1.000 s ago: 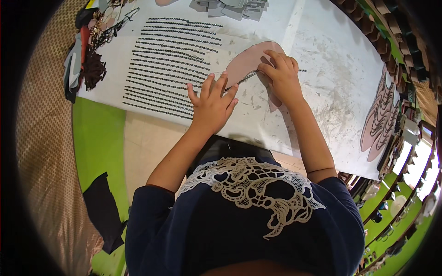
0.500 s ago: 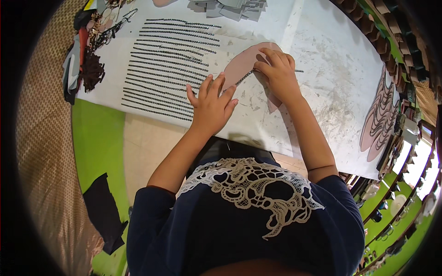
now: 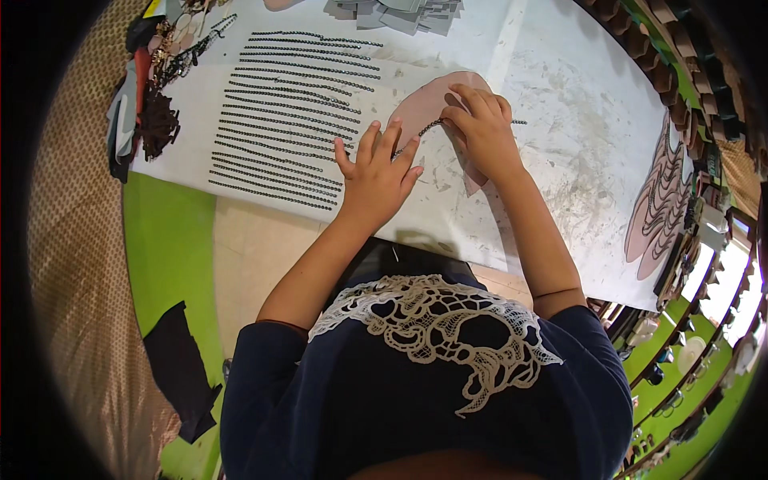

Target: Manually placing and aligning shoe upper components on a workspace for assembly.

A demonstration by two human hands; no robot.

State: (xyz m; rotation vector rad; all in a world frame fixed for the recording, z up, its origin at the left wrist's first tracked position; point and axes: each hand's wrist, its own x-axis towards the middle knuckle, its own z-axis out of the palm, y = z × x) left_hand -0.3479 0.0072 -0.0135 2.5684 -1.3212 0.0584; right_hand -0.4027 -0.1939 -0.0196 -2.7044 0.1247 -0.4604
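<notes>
A pink insole-shaped piece (image 3: 422,99) lies on the white table, with a thin dark bead strip (image 3: 432,125) running slantwise across it. My right hand (image 3: 485,128) rests over the piece with bent fingers. Its thumb presses by the strip, hiding part of it; the strip's far end shows past the knuckles. My left hand (image 3: 374,178) is spread at the piece's lower left edge, fingertips beside the strip's near end. Whether they touch it I cannot tell. Left of that hand, several matching bead strips (image 3: 288,120) lie in near-parallel rows.
The white table (image 3: 568,200) carries grey cut pieces (image 3: 396,12) at its far edge. Pink pieces with bead strips (image 3: 658,212) lie overlapped at the right. Dark trims and scraps (image 3: 160,124) heap at the left corner. Shelves with goods (image 3: 680,384) stand on the right.
My left hand has shifted slightly up and right, its fingers spreading a little more. My right hand stays almost where it was on the piece.
</notes>
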